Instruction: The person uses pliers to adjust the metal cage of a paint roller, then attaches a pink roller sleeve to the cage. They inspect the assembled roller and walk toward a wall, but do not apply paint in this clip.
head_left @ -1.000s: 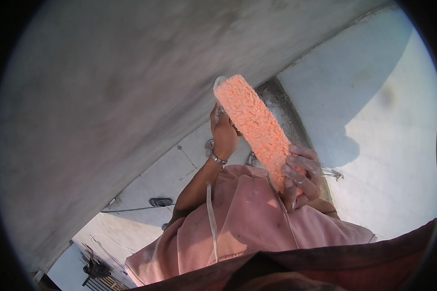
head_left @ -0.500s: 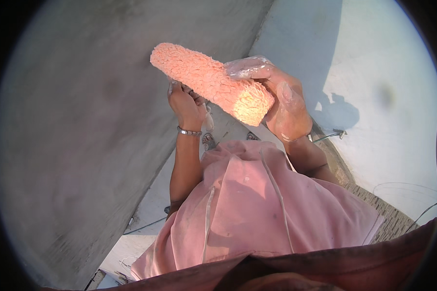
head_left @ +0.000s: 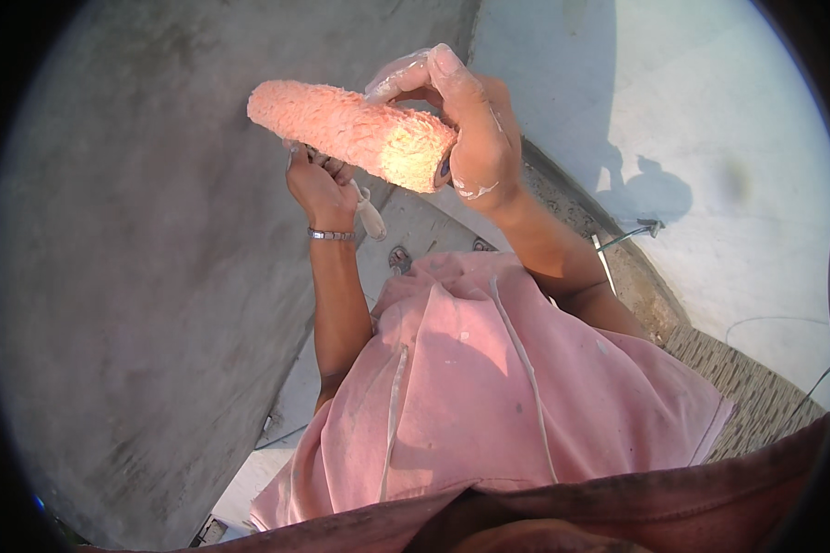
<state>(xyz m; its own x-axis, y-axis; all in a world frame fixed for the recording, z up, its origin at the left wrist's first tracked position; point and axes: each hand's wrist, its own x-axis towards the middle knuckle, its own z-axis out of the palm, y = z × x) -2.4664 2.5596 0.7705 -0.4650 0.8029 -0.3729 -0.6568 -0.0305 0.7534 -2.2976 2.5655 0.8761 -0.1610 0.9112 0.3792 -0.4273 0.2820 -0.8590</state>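
A fuzzy, peach-pink paint roller (head_left: 341, 124) is held up in front of me, its right end brightly lit. My right hand (head_left: 475, 115), smeared with white on its fingers and palm, curls round the right end of the roller's nap. Below the left part of the nap, the fingers of my left hand (head_left: 323, 189) are closed on the roller's frame, which the hand mostly hides. A pale handle (head_left: 371, 217) pokes out beside that hand and points downward. A metal-link bracelet (head_left: 331, 235) circles my left wrist.
A grey plastered wall (head_left: 148, 258) fills the left side. On the right is a pale surface (head_left: 738, 120) bearing a shadow, with a thin green cord (head_left: 622, 238) near its edge. Patterned tiles (head_left: 733, 378) lie lower right. My pink shirt (head_left: 470, 387) covers the lower middle.
Both hands and the roller have shifted left in the view. My right hand has risen and turned, its fingers now higher over the roller's end, and the end's opening partly shows.
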